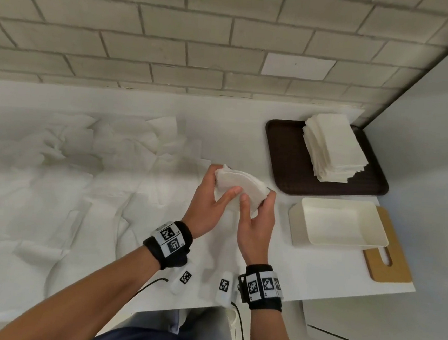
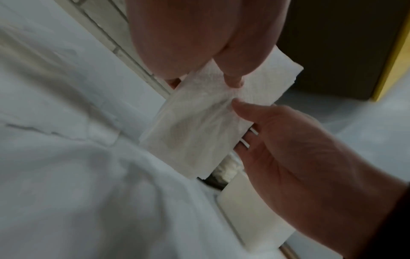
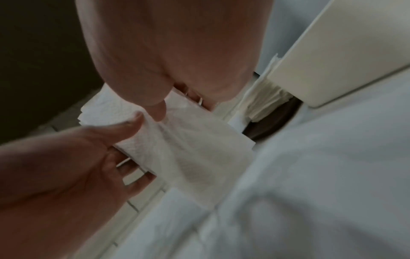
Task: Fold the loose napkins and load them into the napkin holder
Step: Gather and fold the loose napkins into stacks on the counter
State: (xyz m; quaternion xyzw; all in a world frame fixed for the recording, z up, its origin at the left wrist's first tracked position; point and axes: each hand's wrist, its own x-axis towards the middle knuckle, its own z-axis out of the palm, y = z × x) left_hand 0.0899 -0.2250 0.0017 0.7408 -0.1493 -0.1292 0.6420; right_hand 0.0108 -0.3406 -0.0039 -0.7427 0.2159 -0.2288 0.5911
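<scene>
A folded white napkin (image 1: 243,189) is held up over the counter between both hands. My left hand (image 1: 215,196) pinches its left end, thumb in front and fingers behind. My right hand (image 1: 255,213) pinches the right end the same way. In the left wrist view the napkin (image 2: 195,129) hangs below my left thumb (image 2: 233,78); in the right wrist view the napkin (image 3: 190,154) hangs below my right thumb (image 3: 158,108). The white open-topped napkin holder (image 1: 297,227) stands just right of my hands, with nothing seen inside. Loose napkins (image 1: 83,157) cover the counter's left half.
A brown tray (image 1: 284,153) at the back right carries a tall stack of folded napkins (image 1: 333,149). A wooden board (image 1: 390,265) lies under the holder, near the counter's right edge. A tiled wall (image 1: 174,43) runs along the back, and a white panel (image 1: 437,134) closes the right side.
</scene>
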